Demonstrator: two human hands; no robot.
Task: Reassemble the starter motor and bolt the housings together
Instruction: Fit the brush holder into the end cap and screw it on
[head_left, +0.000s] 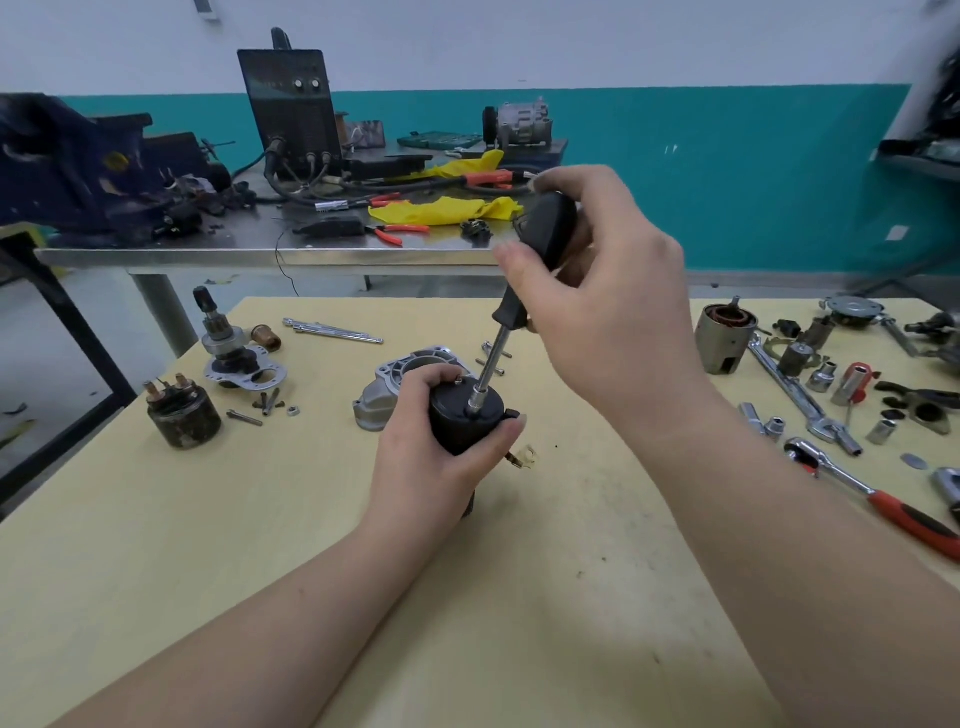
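solenoid (183, 415) sits far left on the table (156, 545), pinion/drive assy (236, 353) just behind it, loose screws (267, 402) beside — well apart from the work, easy to sweep off w/ an elbow. aluminium nose housing (387, 387) lies just behind the left hand (431, 467), not yet mated.

left hand is wrapped round the black motor body (465, 415), held upright on the table. right hand (597, 296) grips the black handle of the nut driver (519, 291), its socket tip sitting on a fastener in the end cap.

risks, my read: driver stands tilted, not square to the cap → socket could cam off & round the head, or cross-thread. body is steadied by one hand only; torque could spin it in the grip. brass terminal lug (524, 456) pokes out under the thumb, could get bent.

right side: field-coil housing (724, 338), wrench (800, 395), loose sockets (821, 376), ratchet (878, 499).

hard to see: fastener under the tip is hidden by the socket; bottom of the body is covered by the palm; far-right parts are cut off & blurred.
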